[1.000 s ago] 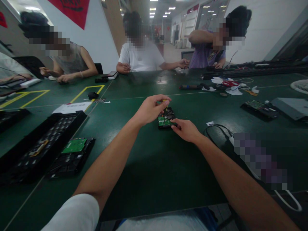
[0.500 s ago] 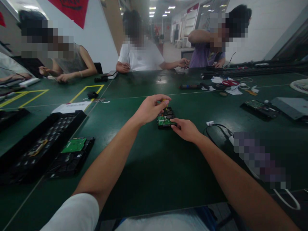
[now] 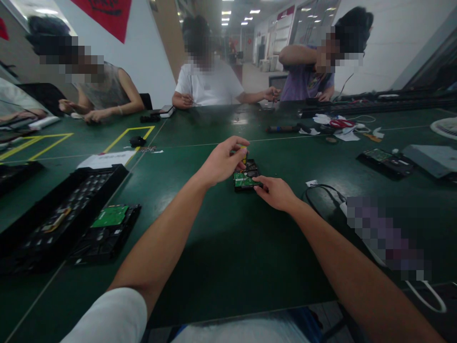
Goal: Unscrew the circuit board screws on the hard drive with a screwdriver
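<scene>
A small hard drive (image 3: pixel 244 180) lies on the green table with its green circuit board facing up. My left hand (image 3: pixel 224 163) is closed around the yellow handle of a screwdriver (image 3: pixel 244 155), held upright over the far part of the drive. The fingers partly hide that handle, and the tip is too small to make out. At the drive's right side, my right hand (image 3: pixel 278 192) grips the edge between thumb and fingers, with the index finger lying on top by the board.
To the left are a long black tray (image 3: pixel 76 205) and another hard drive (image 3: pixel 114 233). A third drive (image 3: pixel 387 162), a grey metal box (image 3: pixel 435 159) and a cable (image 3: pixel 323 186) lie on the right. Three co-workers sit across the table (image 3: pixel 214 267).
My left fingers have shifted slightly around the screwdriver, and more of its yellow handle shows. My right hand and the hard drive stay in place.
</scene>
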Demonstrator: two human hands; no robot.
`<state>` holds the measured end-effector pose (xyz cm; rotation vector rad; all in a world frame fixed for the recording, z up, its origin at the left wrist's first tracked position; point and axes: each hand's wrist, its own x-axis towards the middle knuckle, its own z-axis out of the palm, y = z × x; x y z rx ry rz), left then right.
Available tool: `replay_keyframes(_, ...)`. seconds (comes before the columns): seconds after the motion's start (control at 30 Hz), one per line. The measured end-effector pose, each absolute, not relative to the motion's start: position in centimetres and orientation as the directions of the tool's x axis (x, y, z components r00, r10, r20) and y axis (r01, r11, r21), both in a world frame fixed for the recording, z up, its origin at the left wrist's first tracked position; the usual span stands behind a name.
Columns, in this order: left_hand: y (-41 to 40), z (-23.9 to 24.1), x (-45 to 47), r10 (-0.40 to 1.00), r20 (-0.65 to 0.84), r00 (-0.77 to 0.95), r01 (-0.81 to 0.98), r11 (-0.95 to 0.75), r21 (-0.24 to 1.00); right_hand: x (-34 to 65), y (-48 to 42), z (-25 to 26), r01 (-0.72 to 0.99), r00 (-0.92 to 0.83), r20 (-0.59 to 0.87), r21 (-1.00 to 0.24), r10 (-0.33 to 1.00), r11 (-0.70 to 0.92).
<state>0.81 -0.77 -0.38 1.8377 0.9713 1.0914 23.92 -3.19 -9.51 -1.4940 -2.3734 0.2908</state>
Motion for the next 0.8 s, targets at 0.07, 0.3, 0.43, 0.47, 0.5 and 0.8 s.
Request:
replay_keyframes(0.07, -0.68, -0.44, 0.81, 0.88, 0.316, 0.354, 0.211, -0.404, 0.89, 23.92, -3.21, -9.51, 0.834, -0.402, 0.166, -0.34, 0.9, 0.435)
replay_keyframes(0.3, -0.49, -0.49, 0.72, 0.878, 0.312, 0.362, 0.236, -0.41, 0.881, 23.74, -3.36, -9.18, 0.842, -0.393, 0.149, -0.337, 0.907, 0.42)
replay_keyframes(0.43, -0.49, -0.57, 0.77, 0.858, 0.358, 0.368, 0.265, -0.466, 0.845, 23.76, -3.35, -9.23, 0.839, -0.4, 0.159, -0.334, 0.903, 0.43)
replay_keyframes(0.47, -0.52, -0.56, 0.78, 0.853, 0.372, 0.367, 0.279, -0.483, 0.83, 23.77, -3.35, -9.26, 0.836, -0.403, 0.161, -0.335, 0.901, 0.434)
replay_keyframes(0.5, -0.57, -0.53, 0.79, 0.848, 0.385, 0.365, 0.297, -0.497, 0.815, 23.78, -3.35, -9.28, 0.834, -0.405, 0.163, -0.338, 0.9, 0.436)
replay_keyframes(0.8, -1.18, 0.02, 0.85, 0.856, 0.371, 0.361, 0.308, -0.485, 0.818, 23.86, -3.28, -9.34, 0.828, -0.406, 0.178, -0.343, 0.896, 0.443)
